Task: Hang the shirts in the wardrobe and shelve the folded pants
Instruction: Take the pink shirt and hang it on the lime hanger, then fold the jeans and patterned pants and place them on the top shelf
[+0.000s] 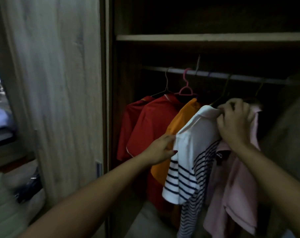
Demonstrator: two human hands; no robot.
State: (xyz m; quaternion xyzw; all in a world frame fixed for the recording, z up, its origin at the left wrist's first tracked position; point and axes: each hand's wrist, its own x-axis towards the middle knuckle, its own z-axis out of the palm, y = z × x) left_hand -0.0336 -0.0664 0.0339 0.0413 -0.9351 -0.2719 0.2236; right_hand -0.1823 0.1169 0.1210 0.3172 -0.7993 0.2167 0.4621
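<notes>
Pink shirt [235,194], nearest item, hanging at the right of the open wardrobe [111,100]; its collar is bunched under the right hand [235,121], whose fingers are curled closed around the fabric at the neck. White shirt with navy stripes [188,160], just left of the pink one and touching it; white across the shoulders, striped on the sleeve and lower body. Left hand [160,149] reaches in from the lower left, fingers partly closed, pinching the edge of the striped shirt's shoulder seam. Orange shirt [178,127], next left, partly covered by the striped one, hung on a pink hanger [186,86]. Red shirt [145,131], further left, on a thin wire hanger [166,83]; a second red garment appears behind it, details unclear. Metal rail [231,76], running across the compartment above all shirts, hooks over it. Wooden shelf [197,37], above the rail, in deep shadow. Pale wood-grain door [60,83], left of the opening. Folded pants: none identifiable; blurred fabric at far left cannot be told.
</notes>
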